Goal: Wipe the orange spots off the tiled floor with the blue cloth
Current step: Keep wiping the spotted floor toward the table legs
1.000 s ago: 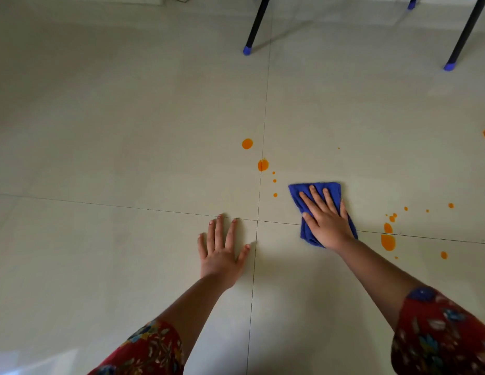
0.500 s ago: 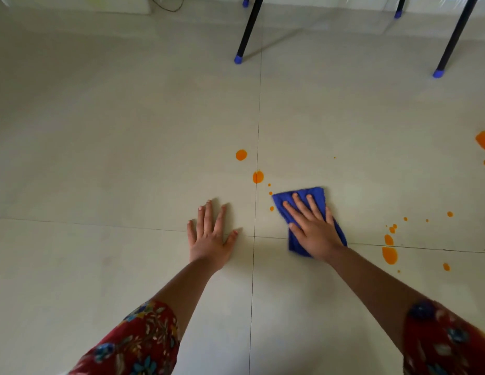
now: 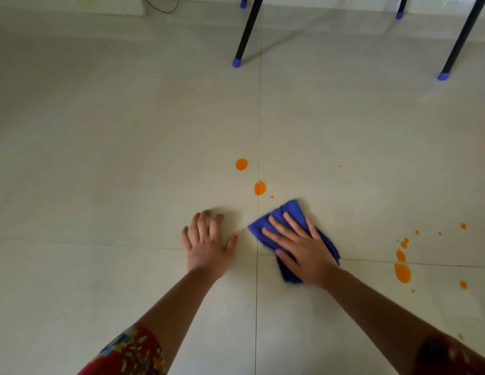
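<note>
Sliding blue cloth further left to the grout line under flat, unclenched right hand, bracing on splayed left hand, clearing most small specks, leaving larger orange spots untouched.

We see a tiled floor of pale greyish cream, plain and unpatterned, cut into big squares by thin dark grout lines. On it we find orange spots: two bright round ones just beyond the middle, and a scatter at the right, among them one larger drip-shaped blot of the same vivid orange. The blue cloth is a deep royal blue, one solid colour. The left sleeve is red with a flower print in blue, yellow and white; the right sleeve is red too, though we find its print dark and blurred. On the far side, black legs end in blue caps.
</note>
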